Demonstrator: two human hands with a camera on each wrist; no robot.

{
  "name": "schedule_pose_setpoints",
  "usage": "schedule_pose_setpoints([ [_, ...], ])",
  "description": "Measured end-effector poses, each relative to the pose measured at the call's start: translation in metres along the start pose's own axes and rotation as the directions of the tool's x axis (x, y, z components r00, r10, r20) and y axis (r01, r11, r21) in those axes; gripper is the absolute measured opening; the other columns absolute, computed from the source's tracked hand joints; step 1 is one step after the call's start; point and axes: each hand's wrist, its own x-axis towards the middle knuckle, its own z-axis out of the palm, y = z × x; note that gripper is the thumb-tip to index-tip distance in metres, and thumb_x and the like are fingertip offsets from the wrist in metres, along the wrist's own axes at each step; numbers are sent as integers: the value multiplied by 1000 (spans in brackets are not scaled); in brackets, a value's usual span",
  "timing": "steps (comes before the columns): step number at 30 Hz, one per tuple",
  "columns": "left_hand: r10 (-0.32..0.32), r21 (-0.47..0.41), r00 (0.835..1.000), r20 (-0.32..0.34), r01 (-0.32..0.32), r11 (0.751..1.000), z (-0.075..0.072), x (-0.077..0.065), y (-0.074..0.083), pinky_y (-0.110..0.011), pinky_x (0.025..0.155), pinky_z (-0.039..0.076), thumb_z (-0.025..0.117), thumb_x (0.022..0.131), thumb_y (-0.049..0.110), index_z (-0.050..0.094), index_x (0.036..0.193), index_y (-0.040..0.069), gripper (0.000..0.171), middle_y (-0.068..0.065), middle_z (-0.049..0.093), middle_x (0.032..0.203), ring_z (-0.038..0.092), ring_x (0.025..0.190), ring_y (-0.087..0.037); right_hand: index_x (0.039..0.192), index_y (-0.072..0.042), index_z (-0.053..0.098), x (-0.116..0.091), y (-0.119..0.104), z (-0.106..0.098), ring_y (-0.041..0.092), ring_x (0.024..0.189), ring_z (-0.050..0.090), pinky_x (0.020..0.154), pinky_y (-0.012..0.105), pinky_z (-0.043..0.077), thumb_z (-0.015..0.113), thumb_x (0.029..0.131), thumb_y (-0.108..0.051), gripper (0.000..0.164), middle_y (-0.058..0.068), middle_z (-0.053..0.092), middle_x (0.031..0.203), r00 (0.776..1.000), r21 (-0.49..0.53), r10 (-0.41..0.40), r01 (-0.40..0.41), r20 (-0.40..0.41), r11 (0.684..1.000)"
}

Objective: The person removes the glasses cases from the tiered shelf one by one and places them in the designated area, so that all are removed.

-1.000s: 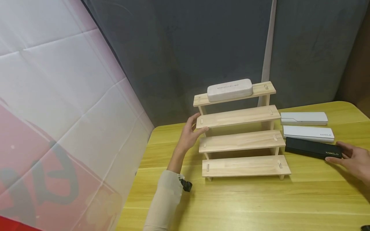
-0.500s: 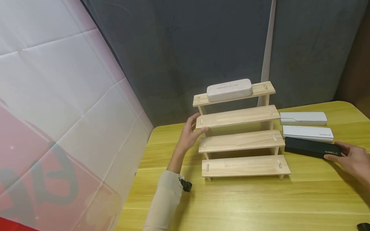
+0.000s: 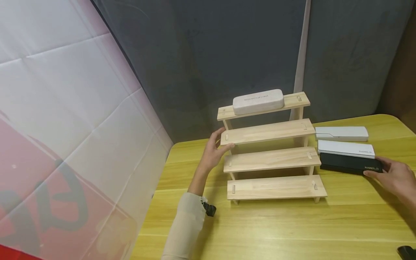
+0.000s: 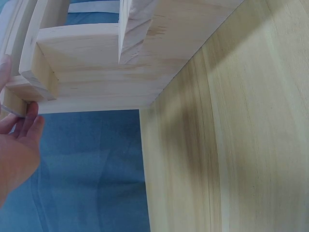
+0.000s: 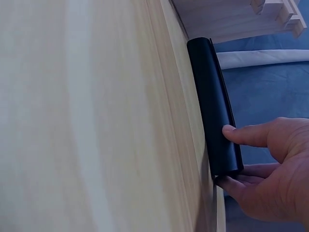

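A stepped wooden shelf [image 3: 272,160] stands on the table. My left hand [image 3: 210,153] grips the left end of its second board from the top, thumb in front and fingers behind; the left wrist view shows the fingertips [image 4: 30,116] at the wood. To the right of the shelf, my right hand [image 3: 397,177] holds the right end of a black glasses case [image 3: 347,163] between thumb and fingers. This case lies against a white glasses case [image 3: 346,148]. In the right wrist view the thumb [image 5: 246,135] rests on the case's long face.
Behind those two lies another white case [image 3: 341,133]. A pale case [image 3: 258,102] sits on the shelf's top board. The yellow wood-grain table [image 3: 276,227] meets a dark grey curtain [image 3: 211,54] at the back, and a printed fabric wall [image 3: 81,108] rises at left.
My right hand has pushed the black case slightly back and left, closer against the white case, and it now lies straighter. My left hand stays at the shelf.
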Motion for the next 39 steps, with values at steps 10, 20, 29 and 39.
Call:
schedule_pose_setpoints([
  [10, -5, -2, 1000, 0, 5, 1000, 0, 0, -1, -54, 128, 27, 77, 101, 18, 34, 164, 4, 78, -13, 35, 168, 34, 155, -32, 158, 17, 20, 7, -1, -1, 70, 131, 35, 106, 78, 34, 65, 106, -15, 75, 50, 32, 148, 1000, 24, -9, 9, -1, 1000],
  [20, -19, 0, 1000, 4, 19, 1000, 0, 0, -1, -48, 129, 28, 77, 100, 17, 34, 164, 4, 78, -11, 36, 168, 35, 155, -29, 157, 17, 24, 21, 1, -2, 70, 127, 39, 103, 78, 36, 64, 106, -13, 71, 52, 38, 141, 999, 19, -29, 28, 16, 999],
  [29, -26, 8, 1000, 7, 26, 1000, -1, 0, 0, -42, 128, 29, 77, 101, 19, 34, 164, 7, 78, -9, 36, 168, 35, 154, -27, 158, 16, 24, 32, 5, -4, 70, 129, 36, 107, 78, 33, 64, 106, -17, 74, 51, 38, 143, 999, 44, -36, 34, 41, 998],
  [39, -30, 8, 1000, 9, 30, 1000, -1, 0, 0, -41, 128, 30, 78, 100, 20, 34, 164, 7, 78, -9, 36, 168, 36, 154, -27, 159, 16, 17, 35, -2, -4, 71, 137, 28, 112, 78, 30, 60, 107, -11, 73, 51, 25, 152, 999, 48, -35, 34, 22, 998],
])
